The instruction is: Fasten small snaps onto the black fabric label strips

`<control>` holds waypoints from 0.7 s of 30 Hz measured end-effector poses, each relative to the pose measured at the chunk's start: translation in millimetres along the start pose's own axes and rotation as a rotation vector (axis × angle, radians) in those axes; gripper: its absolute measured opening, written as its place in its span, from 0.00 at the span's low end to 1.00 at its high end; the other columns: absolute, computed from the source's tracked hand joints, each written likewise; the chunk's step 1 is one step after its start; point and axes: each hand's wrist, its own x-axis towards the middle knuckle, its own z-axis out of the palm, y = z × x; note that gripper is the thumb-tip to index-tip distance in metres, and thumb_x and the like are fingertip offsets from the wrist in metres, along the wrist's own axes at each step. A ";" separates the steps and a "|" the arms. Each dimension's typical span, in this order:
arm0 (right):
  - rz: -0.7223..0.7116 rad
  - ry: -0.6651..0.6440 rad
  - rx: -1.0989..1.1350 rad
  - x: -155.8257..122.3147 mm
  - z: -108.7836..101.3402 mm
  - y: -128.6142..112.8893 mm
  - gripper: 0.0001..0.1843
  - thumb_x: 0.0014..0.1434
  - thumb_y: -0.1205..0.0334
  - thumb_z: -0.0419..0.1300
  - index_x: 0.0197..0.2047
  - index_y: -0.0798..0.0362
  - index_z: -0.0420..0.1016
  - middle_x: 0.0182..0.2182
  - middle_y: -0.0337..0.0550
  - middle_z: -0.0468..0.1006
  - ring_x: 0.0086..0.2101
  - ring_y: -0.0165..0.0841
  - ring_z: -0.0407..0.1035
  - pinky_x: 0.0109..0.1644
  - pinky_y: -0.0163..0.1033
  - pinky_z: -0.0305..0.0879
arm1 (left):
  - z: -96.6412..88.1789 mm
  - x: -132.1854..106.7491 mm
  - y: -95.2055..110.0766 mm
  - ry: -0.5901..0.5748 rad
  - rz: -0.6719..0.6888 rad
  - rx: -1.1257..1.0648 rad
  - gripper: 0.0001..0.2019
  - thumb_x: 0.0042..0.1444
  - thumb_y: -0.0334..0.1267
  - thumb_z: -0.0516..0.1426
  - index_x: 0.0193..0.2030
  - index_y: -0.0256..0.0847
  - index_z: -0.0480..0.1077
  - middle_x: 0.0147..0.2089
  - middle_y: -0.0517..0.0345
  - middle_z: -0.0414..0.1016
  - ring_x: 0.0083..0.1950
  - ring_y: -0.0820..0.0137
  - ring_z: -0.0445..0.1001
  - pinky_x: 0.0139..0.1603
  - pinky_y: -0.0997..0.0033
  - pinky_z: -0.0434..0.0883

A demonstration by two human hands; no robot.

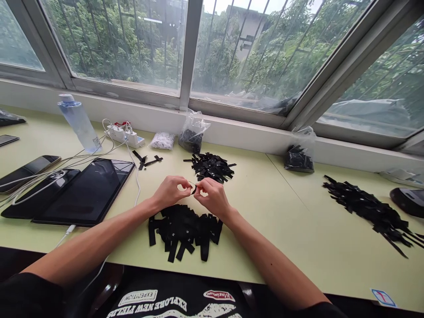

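Observation:
Just above the near pile, my left hand [172, 190] and my right hand [211, 196] meet, each closed in a pinch between thumb and forefinger. Between their fingertips shows a small curved piece of black fabric strip [194, 190]; most of it is covered by the fingers. Below the hands lies a pile of black fabric strips [185, 225], some with a small white "M" on them. Beyond the hands is a second heap of short black strips [213, 167].
Left are a tablet [88, 192], phones, cables, a tilted water bottle [79, 123] and a power strip [126, 134]. By the wall stand plastic bags of black pieces [191, 140] [299, 158] and a white packet [162, 141]. Another black strip pile [367, 207] lies right.

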 end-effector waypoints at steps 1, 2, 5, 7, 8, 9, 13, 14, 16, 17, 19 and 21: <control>0.020 -0.025 0.005 -0.1 -1.8 2.9 0.07 0.55 0.73 0.57 0.33 0.51 0.71 0.27 0.38 0.73 0.29 0.32 0.68 0.34 0.36 0.64 | -3.0 1.0 -3.2 -0.003 0.044 0.079 0.07 0.57 0.36 0.60 0.32 0.41 0.80 0.36 0.56 0.81 0.38 0.67 0.76 0.44 0.68 0.71; 0.033 -0.062 0.007 -0.4 -3.7 5.9 0.07 0.55 0.73 0.58 0.33 0.51 0.71 0.27 0.38 0.73 0.29 0.32 0.68 0.35 0.36 0.64 | -6.0 1.8 -6.4 -0.009 0.081 0.150 0.07 0.57 0.36 0.60 0.33 0.43 0.81 0.39 0.55 0.82 0.40 0.66 0.77 0.46 0.67 0.71; 0.060 -0.182 -0.016 -2.0 -8.0 13.3 0.06 0.55 0.73 0.59 0.31 0.52 0.70 0.26 0.37 0.73 0.28 0.31 0.67 0.36 0.36 0.62 | -12.6 2.9 -14.3 -0.045 0.133 0.285 0.08 0.59 0.38 0.60 0.37 0.47 0.83 0.42 0.55 0.83 0.44 0.64 0.77 0.47 0.65 0.72; 0.072 -0.246 -0.028 -2.9 -8.3 16.0 0.07 0.56 0.72 0.59 0.29 0.52 0.68 0.25 0.36 0.72 0.28 0.31 0.66 0.35 0.36 0.60 | -14.1 2.7 -17.6 -0.072 0.136 0.312 0.08 0.60 0.39 0.60 0.37 0.48 0.83 0.42 0.55 0.83 0.44 0.64 0.77 0.46 0.66 0.73; 0.077 -0.272 -0.028 -3.1 -7.9 16.7 0.08 0.56 0.72 0.60 0.28 0.52 0.68 0.25 0.36 0.72 0.28 0.30 0.65 0.35 0.36 0.59 | -14.0 2.4 -18.7 -0.084 0.136 0.318 0.08 0.60 0.40 0.60 0.37 0.48 0.83 0.42 0.56 0.83 0.44 0.64 0.77 0.45 0.67 0.73; 0.080 -0.296 -0.026 -3.2 -7.2 17.0 0.08 0.57 0.72 0.59 0.28 0.52 0.68 0.25 0.36 0.72 0.27 0.30 0.65 0.34 0.36 0.59 | -13.6 2.2 -19.5 -0.095 0.134 0.323 0.08 0.61 0.40 0.60 0.37 0.48 0.83 0.42 0.56 0.83 0.44 0.64 0.77 0.45 0.67 0.73; 0.111 -0.365 -0.017 -2.7 -6.0 16.7 0.08 0.60 0.71 0.59 0.29 0.52 0.70 0.26 0.38 0.73 0.29 0.30 0.66 0.35 0.35 0.58 | -11.6 2.0 -20.8 -0.119 0.115 0.340 0.09 0.62 0.40 0.59 0.38 0.47 0.83 0.44 0.57 0.83 0.45 0.64 0.76 0.47 0.66 0.72; 0.122 -0.375 -0.017 -2.6 -6.3 16.6 0.07 0.60 0.71 0.59 0.31 0.52 0.71 0.26 0.38 0.73 0.29 0.31 0.66 0.35 0.36 0.59 | -11.4 2.0 -20.9 -0.126 0.112 0.342 0.10 0.62 0.40 0.59 0.39 0.47 0.83 0.44 0.57 0.83 0.45 0.64 0.76 0.47 0.65 0.72; 0.142 -0.385 -0.019 -2.7 -7.1 16.7 0.06 0.62 0.70 0.58 0.34 0.52 0.73 0.28 0.39 0.74 0.30 0.32 0.67 0.36 0.36 0.60 | -11.3 2.1 -20.7 -0.142 0.117 0.348 0.10 0.64 0.39 0.57 0.41 0.47 0.83 0.46 0.58 0.82 0.47 0.63 0.76 0.48 0.64 0.72; 0.150 -0.388 -0.021 -2.9 -7.5 16.9 0.06 0.62 0.70 0.58 0.35 0.52 0.74 0.29 0.40 0.75 0.31 0.32 0.68 0.36 0.36 0.60 | -11.3 2.2 -20.5 -0.149 0.122 0.352 0.11 0.64 0.39 0.57 0.42 0.47 0.82 0.47 0.57 0.82 0.47 0.63 0.75 0.48 0.64 0.72; 0.161 -0.389 -0.019 -3.3 -8.1 17.5 0.08 0.63 0.71 0.56 0.38 0.52 0.75 0.31 0.42 0.77 0.33 0.33 0.70 0.38 0.37 0.62 | -11.0 2.3 -20.2 -0.159 0.134 0.365 0.12 0.65 0.38 0.55 0.44 0.46 0.82 0.48 0.57 0.82 0.48 0.62 0.75 0.49 0.63 0.72; 0.170 -0.376 -0.014 -3.5 -8.7 17.8 0.09 0.64 0.71 0.55 0.41 0.52 0.76 0.34 0.43 0.79 0.36 0.34 0.71 0.40 0.37 0.63 | -10.5 2.5 -20.2 -0.162 0.138 0.379 0.13 0.66 0.37 0.54 0.46 0.45 0.81 0.49 0.56 0.81 0.49 0.61 0.74 0.49 0.61 0.72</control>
